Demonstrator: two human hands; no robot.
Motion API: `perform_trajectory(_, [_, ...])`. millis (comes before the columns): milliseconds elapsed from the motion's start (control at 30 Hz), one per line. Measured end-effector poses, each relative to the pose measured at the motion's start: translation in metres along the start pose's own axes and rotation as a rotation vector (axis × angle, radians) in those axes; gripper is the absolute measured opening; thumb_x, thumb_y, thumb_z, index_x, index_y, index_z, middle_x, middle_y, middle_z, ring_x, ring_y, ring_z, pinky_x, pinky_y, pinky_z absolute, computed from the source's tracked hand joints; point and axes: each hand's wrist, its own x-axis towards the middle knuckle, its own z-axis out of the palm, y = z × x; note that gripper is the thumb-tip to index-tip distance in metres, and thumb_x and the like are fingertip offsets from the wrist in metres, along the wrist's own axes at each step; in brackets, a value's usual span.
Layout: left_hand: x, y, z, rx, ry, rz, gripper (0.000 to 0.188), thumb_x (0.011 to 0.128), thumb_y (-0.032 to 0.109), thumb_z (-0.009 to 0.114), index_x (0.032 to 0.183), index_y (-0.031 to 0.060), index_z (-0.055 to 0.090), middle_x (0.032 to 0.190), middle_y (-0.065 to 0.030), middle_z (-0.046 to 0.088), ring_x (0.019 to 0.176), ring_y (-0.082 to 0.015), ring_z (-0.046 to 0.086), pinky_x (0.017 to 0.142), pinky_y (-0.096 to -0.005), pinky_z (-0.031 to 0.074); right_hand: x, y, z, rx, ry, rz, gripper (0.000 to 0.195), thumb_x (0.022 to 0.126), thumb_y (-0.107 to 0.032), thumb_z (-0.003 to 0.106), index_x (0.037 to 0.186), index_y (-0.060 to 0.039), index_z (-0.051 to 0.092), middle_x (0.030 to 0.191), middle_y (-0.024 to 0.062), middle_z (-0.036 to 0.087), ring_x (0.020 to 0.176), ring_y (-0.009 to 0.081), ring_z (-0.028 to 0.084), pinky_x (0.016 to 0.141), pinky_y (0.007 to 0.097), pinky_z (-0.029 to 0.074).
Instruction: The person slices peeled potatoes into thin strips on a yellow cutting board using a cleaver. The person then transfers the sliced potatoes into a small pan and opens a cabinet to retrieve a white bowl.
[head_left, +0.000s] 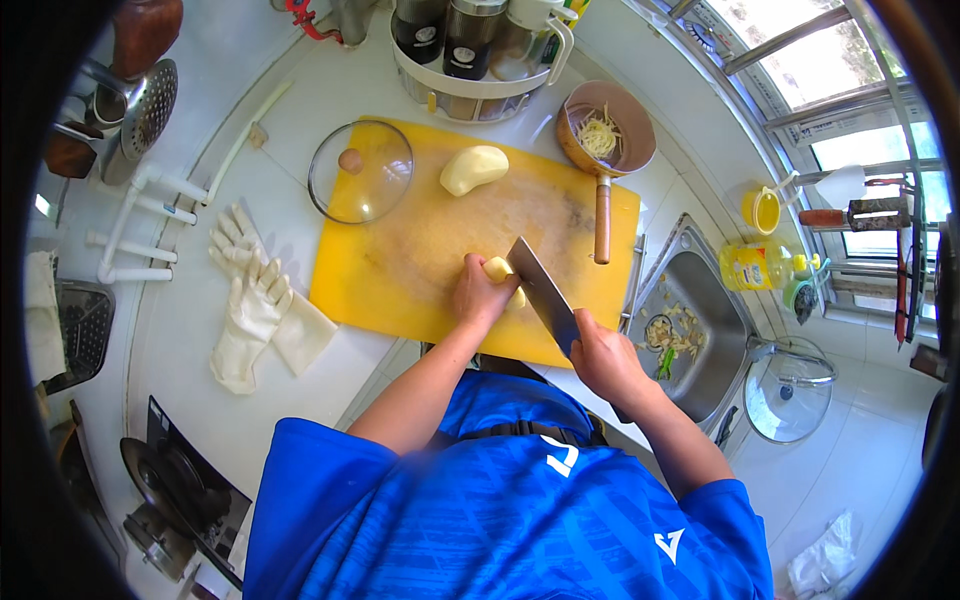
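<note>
My left hand (484, 295) grips a peeled potato piece (496, 269) near the front of a yellow cutting board (360, 292). In my right hand (606, 352) is a cleaver (546, 294), its blade angled up and left against the potato's right side. Part of the potato hides under my left fingers, and a pale bit shows below them. Farther back on the board lies a whole peeled potato (474, 170). A saucepan (643, 135) at the back right holds pale shreds (599, 136), and its wooden handle reaches over the board.
A glass lid (382, 184) overlaps the board's back left corner. Rubber gloves (251, 322) lie on the left counter. On the right, a steel sink (712, 292) holds peelings (682, 337) and a green peeler (666, 363). A round rack (469, 94) with jars stands behind.
</note>
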Motion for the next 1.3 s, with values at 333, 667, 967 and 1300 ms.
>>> perform_trajectory(333, [0.001, 0.000, 0.000, -0.029, -0.031, -0.008, 0.059, 0.066, 0.039, 0.072, 0.107, 0.0081, 0.044, 0.099, -0.0191, 0.064, 0.093, -0.0381, 0.061, 0.079, -0.0455, 0.048, 0.009, -0.003, -0.009, -0.041, -0.094, 0.030, 0.024, 0.082, -0.006, 0.052, 0.103, -0.0015, 0.041, 0.078, 0.0262, 0.061, 0.074, 0.0471, 0.060, 0.067, 0.0549, 0.048])
perform_trajectory(667, [-0.001, -0.004, 0.004, -0.043, 0.044, 0.020, 0.063, 0.065, 0.040, 0.072, 0.110, 0.0045, 0.048, 0.099, -0.0211, 0.064, 0.093, -0.0403, 0.062, 0.080, -0.0477, 0.049, 0.063, 0.017, 0.085, 0.039, 0.287, -0.083, 0.017, 0.084, -0.005, 0.048, 0.101, -0.0056, 0.045, 0.084, 0.0240, 0.062, 0.068, 0.0467, 0.060, 0.060, 0.0555, 0.048])
perform_trajectory(967, [0.004, -0.001, 0.002, -0.056, -0.040, -0.038, 0.059, 0.065, 0.039, 0.074, 0.105, 0.0074, 0.045, 0.097, -0.0189, 0.065, 0.092, -0.0376, 0.062, 0.078, -0.0452, 0.049, 0.010, 0.001, 0.000, -0.008, 0.037, -0.035, 0.029, 0.082, -0.005, 0.053, 0.108, -0.0016, 0.041, 0.072, 0.0267, 0.060, 0.069, 0.0476, 0.060, 0.061, 0.0550, 0.047])
perform_trajectory(1300, [0.003, -0.004, 0.002, -0.041, -0.011, 0.023, 0.060, 0.066, 0.040, 0.073, 0.108, 0.0085, 0.043, 0.097, -0.0191, 0.064, 0.092, -0.0382, 0.062, 0.078, -0.0454, 0.049, 0.014, -0.002, -0.006, -0.027, -0.070, 0.003, 0.020, 0.082, -0.006, 0.052, 0.098, -0.0016, 0.040, 0.072, 0.0268, 0.060, 0.071, 0.0475, 0.060, 0.063, 0.0544, 0.048])
